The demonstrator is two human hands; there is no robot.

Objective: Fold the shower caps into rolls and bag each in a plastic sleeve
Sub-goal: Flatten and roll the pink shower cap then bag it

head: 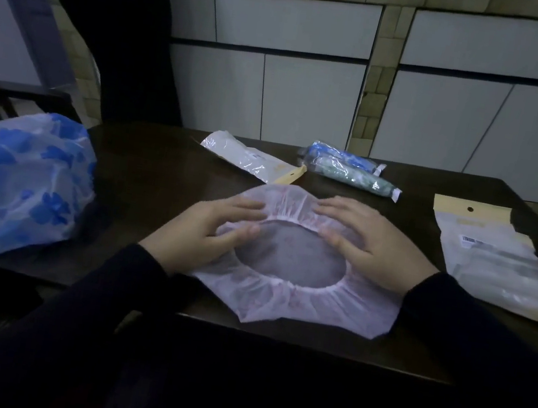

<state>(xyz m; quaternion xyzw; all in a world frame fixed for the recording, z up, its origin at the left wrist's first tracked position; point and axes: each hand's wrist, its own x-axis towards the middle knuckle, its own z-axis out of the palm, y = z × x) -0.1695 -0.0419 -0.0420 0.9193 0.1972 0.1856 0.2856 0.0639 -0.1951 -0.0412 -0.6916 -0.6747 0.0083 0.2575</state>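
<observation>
Cap: we have a pale pink shower cap (pixel 295 302) spread flat on the dark table (pixel 163 161), right in front of us, its near edge reaching the table's near edge.
Facing: its opening (pixel 289 257) points up at us, ringed by the gathered elastic band; the opening's long axis runs left to right.
Left hand: our left hand (pixel 203 229) lies on the cap's left side, fingers reaching toward the far rim and the thumb curled at the elastic, pinching the film.
Right hand: our right hand (pixel 371 240) lies on the cap's right side, fingers stretched toward the far rim and the thumb at the elastic, gripping it the same way.
Far side: a white sleeved roll with a tan header (pixel 252 161) lies slanted, and just right of it two sleeved rolls, blue (pixel 343 157) and green (pixel 354 177), lie touching, long axes also slanted.
Right: empty plastic sleeves (pixel 495 256) lie stacked.
Left: a blue-flowered bag (pixel 18 182) sits bulging at the table's left edge.
</observation>
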